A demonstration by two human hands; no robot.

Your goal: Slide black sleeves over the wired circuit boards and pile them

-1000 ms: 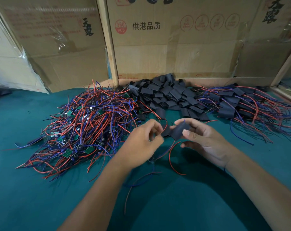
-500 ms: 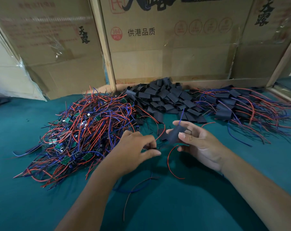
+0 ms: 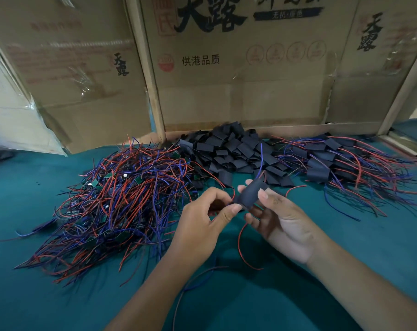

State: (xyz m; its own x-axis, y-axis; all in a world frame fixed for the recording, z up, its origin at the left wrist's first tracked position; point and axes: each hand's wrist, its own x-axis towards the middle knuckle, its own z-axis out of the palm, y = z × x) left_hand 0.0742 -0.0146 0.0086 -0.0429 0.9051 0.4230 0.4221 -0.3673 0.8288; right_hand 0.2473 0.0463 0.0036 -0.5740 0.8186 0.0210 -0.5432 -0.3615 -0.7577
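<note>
From the head camera I see my right hand (image 3: pixel 278 219) gripping a black sleeve (image 3: pixel 250 193) above the green table (image 3: pixel 322 271); my left hand (image 3: pixel 202 225) pinches its near end, with red and blue wires (image 3: pixel 244 247) trailing below.

**Sleeve goes further onto the wires**

The black sleeve (image 3: pixel 250 193) now stands more upright in the right hand (image 3: pixel 282 219), and a blue wire (image 3: pixel 260 161) now comes out of its top end. The left hand (image 3: pixel 204 222) has turned, its thumb now touching the sleeve's lower end. Both hands are higher above the desk (image 3: pixel 346 263) than before.
</note>
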